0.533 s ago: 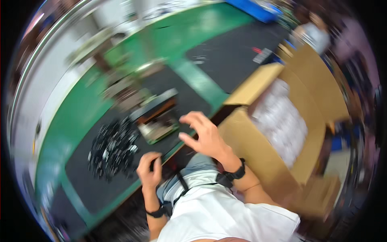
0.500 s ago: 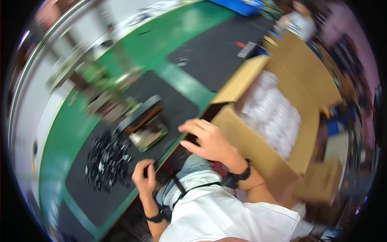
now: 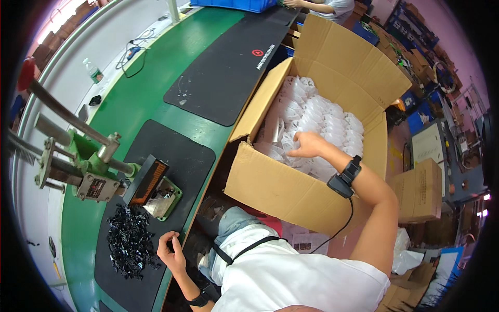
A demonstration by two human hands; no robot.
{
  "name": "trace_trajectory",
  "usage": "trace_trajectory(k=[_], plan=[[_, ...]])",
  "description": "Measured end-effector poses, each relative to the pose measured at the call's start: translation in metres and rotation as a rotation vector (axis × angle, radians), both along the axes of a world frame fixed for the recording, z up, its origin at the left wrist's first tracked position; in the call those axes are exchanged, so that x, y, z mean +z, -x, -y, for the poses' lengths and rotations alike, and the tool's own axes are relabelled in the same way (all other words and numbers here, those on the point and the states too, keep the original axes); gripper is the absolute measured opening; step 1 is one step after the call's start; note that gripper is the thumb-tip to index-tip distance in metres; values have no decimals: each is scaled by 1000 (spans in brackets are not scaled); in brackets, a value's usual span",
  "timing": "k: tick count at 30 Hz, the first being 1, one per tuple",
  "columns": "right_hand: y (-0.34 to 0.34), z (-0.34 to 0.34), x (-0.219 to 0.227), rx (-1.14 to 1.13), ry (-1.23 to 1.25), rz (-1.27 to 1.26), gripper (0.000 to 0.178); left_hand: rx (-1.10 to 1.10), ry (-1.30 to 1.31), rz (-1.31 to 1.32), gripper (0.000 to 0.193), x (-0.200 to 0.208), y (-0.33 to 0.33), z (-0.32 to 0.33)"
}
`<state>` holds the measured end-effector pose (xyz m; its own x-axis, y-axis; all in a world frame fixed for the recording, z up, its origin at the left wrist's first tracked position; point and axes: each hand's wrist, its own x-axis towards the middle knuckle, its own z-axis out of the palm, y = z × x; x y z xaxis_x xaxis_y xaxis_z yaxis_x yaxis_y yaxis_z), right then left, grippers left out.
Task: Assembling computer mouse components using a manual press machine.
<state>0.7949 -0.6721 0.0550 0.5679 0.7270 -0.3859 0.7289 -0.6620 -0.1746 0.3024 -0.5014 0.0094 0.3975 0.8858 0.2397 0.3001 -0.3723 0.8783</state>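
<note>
My right hand [image 3: 311, 145] reaches over the near side of an open cardboard box [image 3: 283, 182]. Its thumb and fingers point left and stand a little apart, at the clear-white plastic pieces [image 3: 332, 122] packed in rows inside. Whether the fingertips touch them I cannot tell. My left hand [image 3: 171, 252] hovers by the table edge with loosely bent fingers and nothing visible in them. Beside it lies a heap of small shiny black parts [image 3: 130, 242] on a black mat [image 3: 122, 286]. Behind the heap is a green hand press [image 3: 96, 171] with a lever and a small green-rimmed fixture [image 3: 163, 200] beneath.
A second black mat [image 3: 218, 67] lies farther along the green table [image 3: 125, 101]. A blue bin [image 3: 234, 5] stands at the far end, near another person's arm [image 3: 317, 7]. A bottle [image 3: 93, 71] is by the wall. A closed carton [image 3: 416, 190] sits at right.
My right hand has gone from beside the table edge to over the box's contents. My left hand stays by the table edge. The view has shifted and sharpened.
</note>
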Motion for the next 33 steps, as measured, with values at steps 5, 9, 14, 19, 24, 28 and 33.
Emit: trace_trajectory(k=[5,9,14,19,24,28,33], plan=[[-8,-6,-24,-93,-22,-42,95,-6,-57,-3,12,1,-4,4],[-3,-19,-9,-55,15,-192,98,9,-81,9,11,3,-4,4],[-22,-12,-28,-100,-53,-170,70,23,-67,45,11,9,1,4],[-19,3,50,125,-677,186,32,58,-64,33,11,11,5,11],[155,-25,136,243,-905,5,33,-105,-25,217,35,46,-26,17],[252,-81,98,527,-532,-136,54,-236,-308,134,65,71,-33,27],[298,-111,67,799,-467,-229,57,-1,76,224,73,48,-6,40]])
